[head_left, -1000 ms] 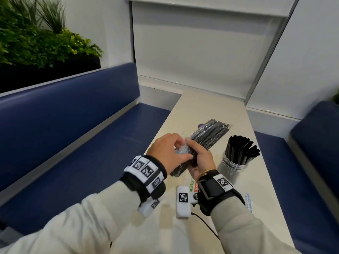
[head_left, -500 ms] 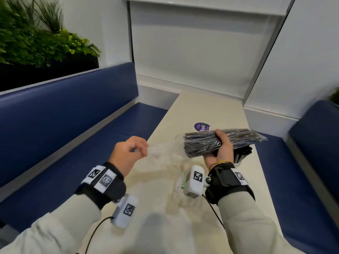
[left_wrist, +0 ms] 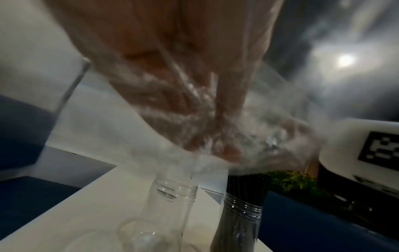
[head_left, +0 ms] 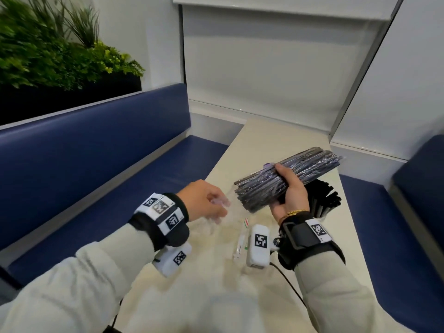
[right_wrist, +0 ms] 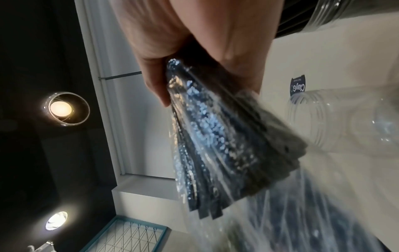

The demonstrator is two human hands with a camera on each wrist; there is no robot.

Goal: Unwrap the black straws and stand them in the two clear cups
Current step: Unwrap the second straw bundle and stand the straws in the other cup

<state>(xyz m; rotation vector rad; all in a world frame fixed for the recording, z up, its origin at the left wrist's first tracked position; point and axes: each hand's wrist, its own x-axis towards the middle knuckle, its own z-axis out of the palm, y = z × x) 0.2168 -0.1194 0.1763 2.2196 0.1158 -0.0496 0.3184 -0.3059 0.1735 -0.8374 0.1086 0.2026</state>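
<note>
Against the picture from half a second ago, we see the bundle of black straws [head_left: 288, 175] tipped up at its far end, where before it lay nearly level; the left hand [head_left: 204, 200] has drawn in closer to the bundle's near end, and the clear film [head_left: 225, 207] that was stretched taut between them now hangs slack and crumpled.

The right hand [head_left: 292, 193] is wrapped round the middle of the bundle, thumb over the top and fingers under it; in the right wrist view the palm [right_wrist: 194, 34] clamps the glinting wrapped straws [right_wrist: 215, 145], which fan out beyond it; the left hand is loosely curled with the film gathered at its fingertips, and in the left wrist view the plastic [left_wrist: 215, 127] drapes over the fingers; the blur there is heavy, so we think it is a pinch but cannot be sure how tight.

The bundle is held above the table [head_left: 252, 145], just to the right of the left hand and apart from it; directly below and behind the right hand stands a clear cup full of black straws [head_left: 322, 200]; in the left wrist view that filled cup [left_wrist: 241, 213] stands just beside a second clear cup [left_wrist: 172, 201], both under the left fingers; a small printed wrapper [head_left: 242, 236] lies on the table between the two wrists.
</note>
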